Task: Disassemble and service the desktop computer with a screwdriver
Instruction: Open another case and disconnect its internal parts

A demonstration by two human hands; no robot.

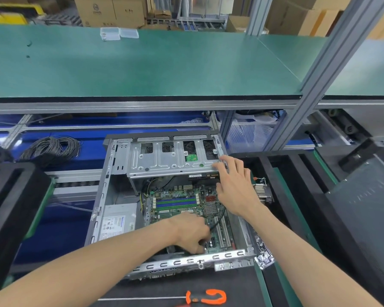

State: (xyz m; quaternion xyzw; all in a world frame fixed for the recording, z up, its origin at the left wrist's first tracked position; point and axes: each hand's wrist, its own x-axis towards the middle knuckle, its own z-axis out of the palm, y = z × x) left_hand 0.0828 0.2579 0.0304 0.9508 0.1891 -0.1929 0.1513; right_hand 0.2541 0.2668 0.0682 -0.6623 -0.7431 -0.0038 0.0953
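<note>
Factory assembly-line workshop, green-matted tabletop (pixel 142 69) on aluminium framing (pixel 315 89), stacked cardboard boxes (pixel 111 11) behind, coiled cable (pixel 50 149)

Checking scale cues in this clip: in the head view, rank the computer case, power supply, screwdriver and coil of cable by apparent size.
1. Computer case
2. Screwdriver, longer than the coil but thin; its rank is unsure
3. Coil of cable
4. Power supply

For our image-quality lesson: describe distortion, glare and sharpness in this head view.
Head view: wide-angle lens bows the bench edge and aluminium post; soft glare on the drive cage; boxes behind look soft; both forearms stretch toward the corners.
</note>
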